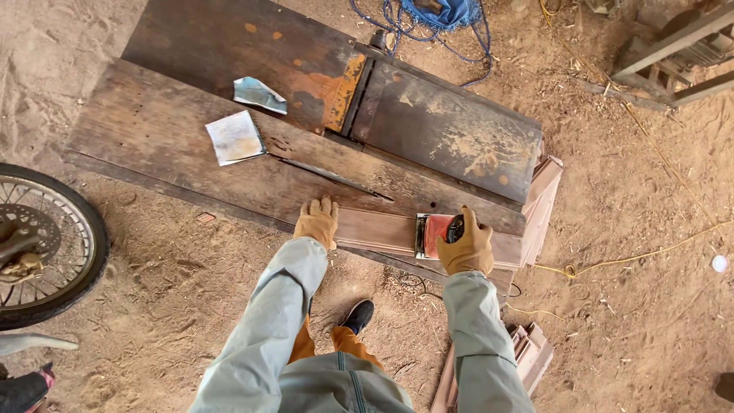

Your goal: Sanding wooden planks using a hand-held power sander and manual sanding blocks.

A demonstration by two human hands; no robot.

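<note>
— Under the right hand (466, 248): what's held?
— Red sander (436, 233), gloved fingers wrapped over its top, sitting on the narrow plank (382, 228).
— Left hand (316, 222)?
— Flat, fingers spread, pressing the same plank, well apart from the sander.
— Beyond the left hand?
— Two sandpaper sheets (235, 138) on the worn boards (168, 130).

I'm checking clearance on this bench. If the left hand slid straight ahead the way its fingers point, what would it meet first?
Probably the thin dark sliver lying across the wide plank. The left hand rests flat on the narrower reddish board, fingers pointing up and away. Past that board's far edge is bare plank, then the sliver.
</note>
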